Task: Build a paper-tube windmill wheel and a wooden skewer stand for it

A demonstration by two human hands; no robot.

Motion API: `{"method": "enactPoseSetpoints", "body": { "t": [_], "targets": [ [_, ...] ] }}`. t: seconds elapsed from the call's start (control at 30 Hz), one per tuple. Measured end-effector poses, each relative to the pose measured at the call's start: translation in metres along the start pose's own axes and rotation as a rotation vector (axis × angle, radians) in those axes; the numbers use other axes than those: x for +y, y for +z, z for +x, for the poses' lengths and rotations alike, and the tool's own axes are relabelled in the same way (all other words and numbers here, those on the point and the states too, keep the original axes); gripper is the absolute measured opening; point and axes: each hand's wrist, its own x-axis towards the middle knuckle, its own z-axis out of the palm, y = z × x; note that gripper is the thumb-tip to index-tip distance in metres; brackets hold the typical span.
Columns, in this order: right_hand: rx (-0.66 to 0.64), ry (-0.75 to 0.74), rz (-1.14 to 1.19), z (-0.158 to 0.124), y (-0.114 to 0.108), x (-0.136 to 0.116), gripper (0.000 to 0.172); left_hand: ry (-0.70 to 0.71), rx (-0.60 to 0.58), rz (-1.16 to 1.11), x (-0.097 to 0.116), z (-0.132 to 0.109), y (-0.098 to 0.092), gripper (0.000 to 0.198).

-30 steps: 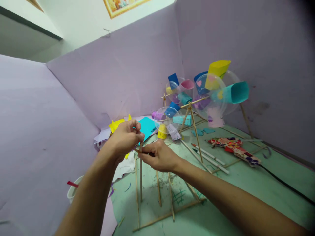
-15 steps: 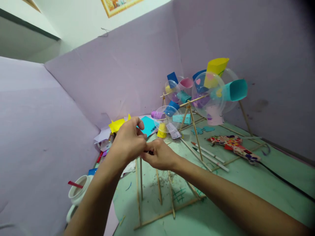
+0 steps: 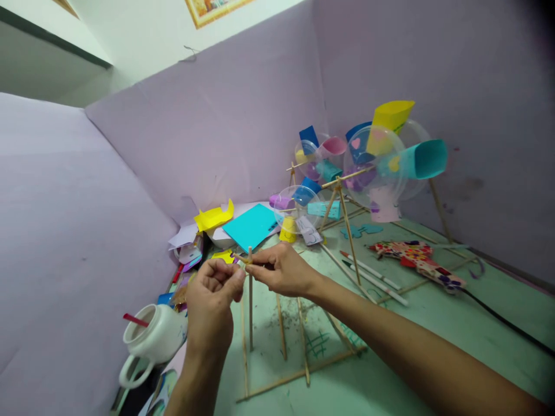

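Note:
A stick frame [image 3: 299, 375] of thin wooden pieces stands on the green tabletop in front of me. At its near upright stick [image 3: 250, 312], my right hand [image 3: 284, 268] pinches the top, where stick ends meet and a tan band-like strip seems to go around them. My left hand [image 3: 214, 300] is just left of that joint, thumb and fingertips pressed together; whether anything is between them is too small to tell. Behind the hands sits a wheel [image 3: 297, 209] made of clear plastic discs with coloured paper cups around it.
A glue gun in floral cover [image 3: 420, 263] with a black cord lies right, beside white pencils [image 3: 377, 283]. Larger paper-cup wheels [image 3: 381, 164] stand on stick supports behind. At left are a white mug [image 3: 154, 335] and paper scraps; turquoise paper [image 3: 254, 227] lies further back.
My left hand has come down and toward me from over the joint, uncovering the stick top and the papers behind. My right hand keeps its pinch there. The view has shifted slightly.

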Motion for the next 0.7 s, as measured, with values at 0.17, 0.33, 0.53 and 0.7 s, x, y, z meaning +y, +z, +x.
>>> {"method": "enactPoseSetpoints", "body": {
  "t": [0.17, 0.33, 0.53, 0.7],
  "targets": [
    [0.000, -0.015, 0.013, 0.000, 0.000, 0.002, 0.028, -0.441, -0.131, -0.342, 0.019, 0.019, -0.003, 0.027],
    [0.004, -0.015, 0.003, -0.001, 0.000, 0.002, 0.029, -0.773, -0.173, -0.666, 0.021, 0.023, -0.009, 0.015],
    [0.008, -0.009, -0.013, 0.000, 0.002, 0.002, 0.031, -0.799, -0.063, -1.030, 0.014, 0.004, -0.012, 0.017],
    [0.038, -0.011, -0.007, 0.001, 0.003, 0.003, 0.028, -0.666, -0.005, -1.218, 0.017, -0.018, -0.002, 0.028]
  ]
}}
